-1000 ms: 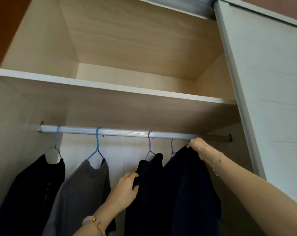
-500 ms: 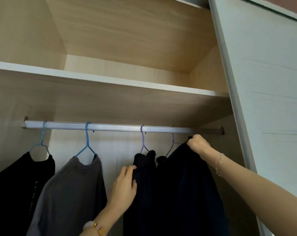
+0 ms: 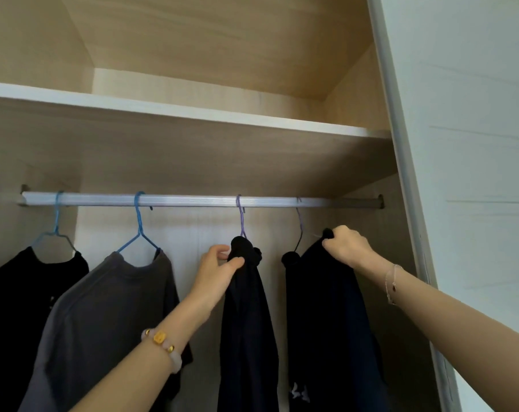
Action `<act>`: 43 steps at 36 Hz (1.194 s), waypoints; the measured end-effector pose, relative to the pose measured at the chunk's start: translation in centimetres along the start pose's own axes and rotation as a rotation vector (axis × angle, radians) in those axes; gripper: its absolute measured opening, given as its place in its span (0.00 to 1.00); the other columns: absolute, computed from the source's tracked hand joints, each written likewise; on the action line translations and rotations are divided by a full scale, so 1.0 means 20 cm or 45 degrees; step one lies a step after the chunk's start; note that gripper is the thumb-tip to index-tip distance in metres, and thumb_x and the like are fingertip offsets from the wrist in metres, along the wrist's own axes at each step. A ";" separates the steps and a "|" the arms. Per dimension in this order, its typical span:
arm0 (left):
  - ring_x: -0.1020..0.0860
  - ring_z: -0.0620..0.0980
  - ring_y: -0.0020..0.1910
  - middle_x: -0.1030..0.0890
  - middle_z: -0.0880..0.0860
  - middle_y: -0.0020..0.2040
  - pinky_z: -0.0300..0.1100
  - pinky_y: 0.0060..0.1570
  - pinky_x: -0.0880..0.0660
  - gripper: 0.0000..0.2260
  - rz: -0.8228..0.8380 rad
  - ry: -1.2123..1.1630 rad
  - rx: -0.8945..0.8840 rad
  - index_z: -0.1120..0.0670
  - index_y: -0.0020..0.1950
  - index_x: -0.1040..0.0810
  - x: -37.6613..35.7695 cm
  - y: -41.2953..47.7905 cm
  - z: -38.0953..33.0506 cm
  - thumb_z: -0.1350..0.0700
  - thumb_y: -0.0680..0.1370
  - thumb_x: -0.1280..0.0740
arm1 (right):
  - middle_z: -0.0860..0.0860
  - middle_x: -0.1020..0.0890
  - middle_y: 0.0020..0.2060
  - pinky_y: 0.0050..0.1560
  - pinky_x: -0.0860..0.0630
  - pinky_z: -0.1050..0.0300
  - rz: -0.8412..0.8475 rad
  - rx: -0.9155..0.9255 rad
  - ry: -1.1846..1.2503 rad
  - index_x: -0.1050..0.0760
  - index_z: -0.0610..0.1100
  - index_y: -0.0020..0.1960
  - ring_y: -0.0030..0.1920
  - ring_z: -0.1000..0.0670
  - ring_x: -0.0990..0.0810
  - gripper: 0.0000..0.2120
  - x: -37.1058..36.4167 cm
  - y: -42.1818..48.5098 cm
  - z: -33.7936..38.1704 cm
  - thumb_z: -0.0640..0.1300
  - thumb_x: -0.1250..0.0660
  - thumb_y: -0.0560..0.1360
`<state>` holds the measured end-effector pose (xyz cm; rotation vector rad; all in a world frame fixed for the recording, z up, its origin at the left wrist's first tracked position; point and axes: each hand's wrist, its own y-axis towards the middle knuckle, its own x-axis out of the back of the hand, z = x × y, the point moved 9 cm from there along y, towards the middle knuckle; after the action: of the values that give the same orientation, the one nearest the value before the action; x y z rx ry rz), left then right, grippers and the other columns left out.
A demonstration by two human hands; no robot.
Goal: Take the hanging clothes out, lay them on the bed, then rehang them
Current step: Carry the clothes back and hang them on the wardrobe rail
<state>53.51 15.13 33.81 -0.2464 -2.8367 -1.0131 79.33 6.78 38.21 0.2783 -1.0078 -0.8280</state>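
Now, left hand (image 3: 219, 270): pinching collar of middle dark garment (image 3: 247, 322).
Right hand (image 3: 346, 248): clenched on rightmost dark garment (image 3: 326, 322), hanging from rail (image 3: 192, 200).
Advice: lift hooks (image 3: 241, 214) clear of rail before pulling outward.

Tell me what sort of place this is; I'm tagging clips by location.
Probably a bedroom wardrobe: clothes on hangers along a rail, a shelf above, a white door beside.
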 end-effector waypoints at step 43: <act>0.24 0.56 0.50 0.24 0.60 0.53 0.43 0.43 0.24 0.16 -0.131 0.245 0.281 0.61 0.66 0.32 0.17 0.09 0.20 0.67 0.78 0.45 | 0.38 0.23 0.60 0.51 0.27 0.57 0.359 0.082 0.664 0.32 0.37 0.68 0.55 0.42 0.23 0.23 -0.55 -0.03 0.11 0.28 0.46 0.74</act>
<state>50.24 19.52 32.46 0.0179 -2.7750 -0.6886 74.25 14.66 32.10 0.3741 -0.5655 -0.4309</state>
